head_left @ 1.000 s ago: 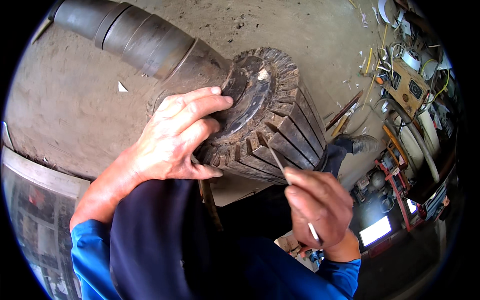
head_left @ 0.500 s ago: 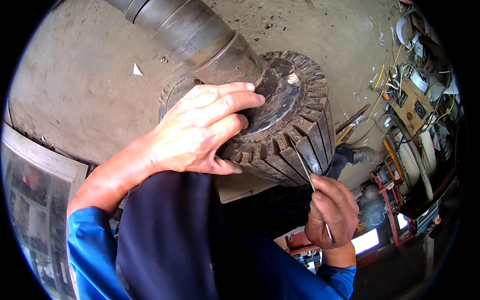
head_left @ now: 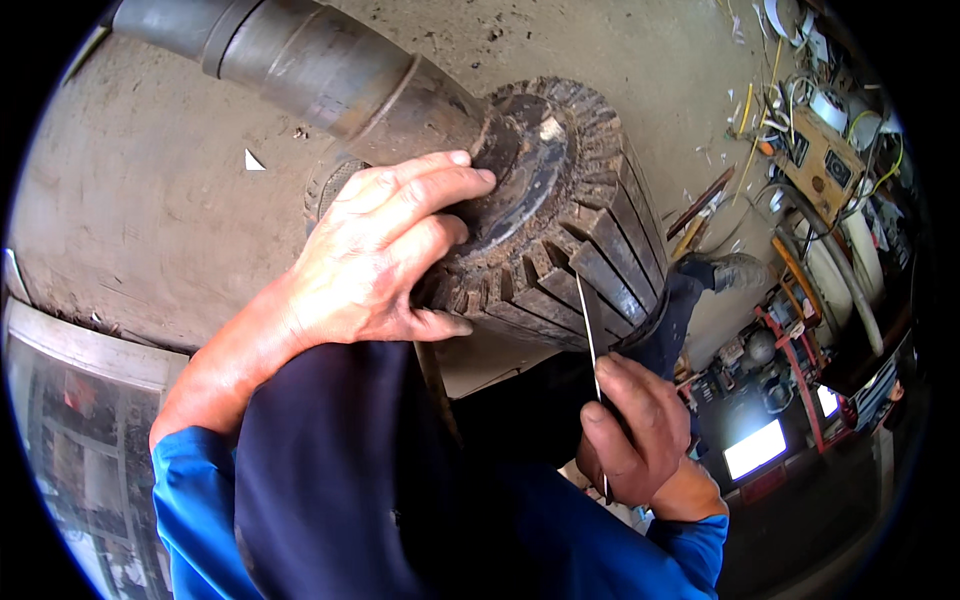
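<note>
A heavy slotted metal rotor, dirty and brown around its end face, leans in front of me. Its thick stepped shaft runs off to the upper left. My left hand grips the near left rim, fingers bent over the end face by the shaft and thumb at the outer edge. Between the fingers and thumb of my right hand is a thin metal strip. Its upper tip meets the rotor's side at one of the slots, though how deep it sits I cannot tell. The lower end pokes out below my hand.
On the right lies a heap of cables, hoses and scraps around a wooden board with fittings. A glazed white frame stands at the left. A shoe shows beyond the rotor, and a white scrap lies on the floor.
The rotor, shaft and my left hand appear shifted left in the view. My right hand has moved a little left and down, and the strip now stands more upright.
</note>
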Demonstrator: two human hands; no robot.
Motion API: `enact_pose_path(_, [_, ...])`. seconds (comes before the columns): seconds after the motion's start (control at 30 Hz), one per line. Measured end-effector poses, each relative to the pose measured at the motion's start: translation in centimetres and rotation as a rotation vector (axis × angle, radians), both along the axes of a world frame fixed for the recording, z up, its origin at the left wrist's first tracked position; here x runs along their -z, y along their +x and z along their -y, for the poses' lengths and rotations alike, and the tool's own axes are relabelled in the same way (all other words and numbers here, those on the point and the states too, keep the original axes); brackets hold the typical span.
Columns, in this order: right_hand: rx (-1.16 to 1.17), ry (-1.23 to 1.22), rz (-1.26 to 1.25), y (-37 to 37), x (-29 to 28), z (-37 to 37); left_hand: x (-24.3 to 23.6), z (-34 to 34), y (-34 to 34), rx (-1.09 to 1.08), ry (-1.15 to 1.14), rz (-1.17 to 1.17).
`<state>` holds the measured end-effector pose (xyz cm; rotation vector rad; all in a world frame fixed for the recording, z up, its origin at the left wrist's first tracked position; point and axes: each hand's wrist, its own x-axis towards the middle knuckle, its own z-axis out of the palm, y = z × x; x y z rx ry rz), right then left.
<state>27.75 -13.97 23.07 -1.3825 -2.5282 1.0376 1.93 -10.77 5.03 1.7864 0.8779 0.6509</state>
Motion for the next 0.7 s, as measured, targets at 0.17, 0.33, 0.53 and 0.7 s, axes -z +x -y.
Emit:
enact_pose_path(0.17, [0.090, -0.010, -0.068, 0.0, 1.5, -2.0, -0.4, 0.0, 0.0, 0.014, 0.010, -0.054])
enact_pose_path(0.33, [0.164, -0.152, -0.169, 0.6, 2.9, -5.3, -0.4, 0.1, -0.3, 0.030, 0.013, -0.056])
enact_pose_path(0.53, [0.302, -0.216, -0.270, 2.5, 0.9, -5.7, -0.5, 0.1, 0.2, 0.026, -0.006, -0.063])
enact_pose_path(0.7, [0.451, -0.438, -0.386, 3.8, 2.6, -6.6, -0.6, 0.6, -0.5, 0.055, -0.006, -0.112])
